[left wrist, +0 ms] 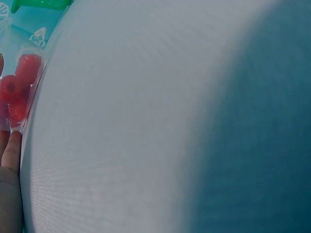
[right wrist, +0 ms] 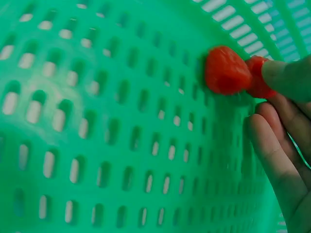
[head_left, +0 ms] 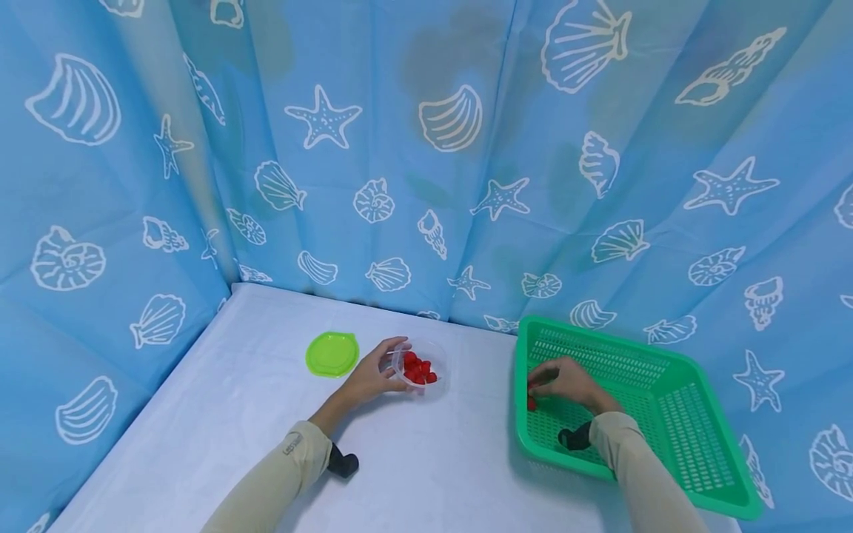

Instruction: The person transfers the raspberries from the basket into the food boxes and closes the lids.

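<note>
My left hand (head_left: pixel 370 376) holds a clear round plastic tub (head_left: pixel 441 361) from its left side, tilted on the white table. Several red raspberries (head_left: pixel 418 369) lie inside the tub; the left wrist view shows some raspberries (left wrist: pixel 19 90) through its wall. Inside the green basket, my right hand (head_left: pixel 566 381) is down at the left end. In the right wrist view its thumb and fingers pinch a raspberry (right wrist: pixel 258 80), partly hidden by the thumb. Another raspberry (right wrist: pixel 226 70) lies against it on the basket floor.
The green perforated basket (head_left: pixel 723 497) stands on the right of the table (head_left: pixel 426 474). A lime-green lid (head_left: pixel 332 354) lies flat to the left of the tub. Blue curtain (head_left: pixel 400 163) with white shell prints hangs behind and to the left.
</note>
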`<state>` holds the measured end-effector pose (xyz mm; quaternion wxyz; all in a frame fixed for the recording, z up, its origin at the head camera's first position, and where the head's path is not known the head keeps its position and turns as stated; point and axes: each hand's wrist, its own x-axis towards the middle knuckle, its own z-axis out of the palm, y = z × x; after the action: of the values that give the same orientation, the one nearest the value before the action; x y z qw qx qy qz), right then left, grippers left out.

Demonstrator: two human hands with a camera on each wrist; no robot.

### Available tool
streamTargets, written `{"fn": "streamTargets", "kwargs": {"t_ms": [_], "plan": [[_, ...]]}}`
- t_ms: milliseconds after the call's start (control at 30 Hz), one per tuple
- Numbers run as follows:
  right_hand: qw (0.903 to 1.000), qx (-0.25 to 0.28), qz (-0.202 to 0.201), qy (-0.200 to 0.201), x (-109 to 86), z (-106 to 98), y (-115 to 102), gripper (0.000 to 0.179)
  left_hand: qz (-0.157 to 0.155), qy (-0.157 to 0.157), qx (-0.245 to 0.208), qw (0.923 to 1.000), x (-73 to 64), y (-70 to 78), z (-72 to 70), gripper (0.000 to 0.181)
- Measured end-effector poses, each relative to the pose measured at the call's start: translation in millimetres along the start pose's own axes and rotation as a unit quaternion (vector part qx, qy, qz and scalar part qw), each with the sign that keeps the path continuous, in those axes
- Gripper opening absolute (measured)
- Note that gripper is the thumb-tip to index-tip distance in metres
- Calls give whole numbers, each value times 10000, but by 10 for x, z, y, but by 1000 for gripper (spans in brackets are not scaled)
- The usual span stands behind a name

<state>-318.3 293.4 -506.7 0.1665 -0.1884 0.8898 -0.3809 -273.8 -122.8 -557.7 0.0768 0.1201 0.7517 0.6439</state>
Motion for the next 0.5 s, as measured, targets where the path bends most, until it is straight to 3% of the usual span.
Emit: {"fn": "streamTargets", "kwargs": {"t_ms": [133, 333, 500], "plan": [[9986, -90, 129, 497, -7, 6, 29, 25, -120, -58, -103, 9999, -70, 154, 11, 87], [9921, -233, 321, 1194, 56, 56, 139, 27, -113, -55, -83, 9999, 11, -21, 13, 90], [9914, -249, 258, 1260, 76, 89, 138, 28, -60, 53, 53, 10000, 52, -110, 17, 90]]}}
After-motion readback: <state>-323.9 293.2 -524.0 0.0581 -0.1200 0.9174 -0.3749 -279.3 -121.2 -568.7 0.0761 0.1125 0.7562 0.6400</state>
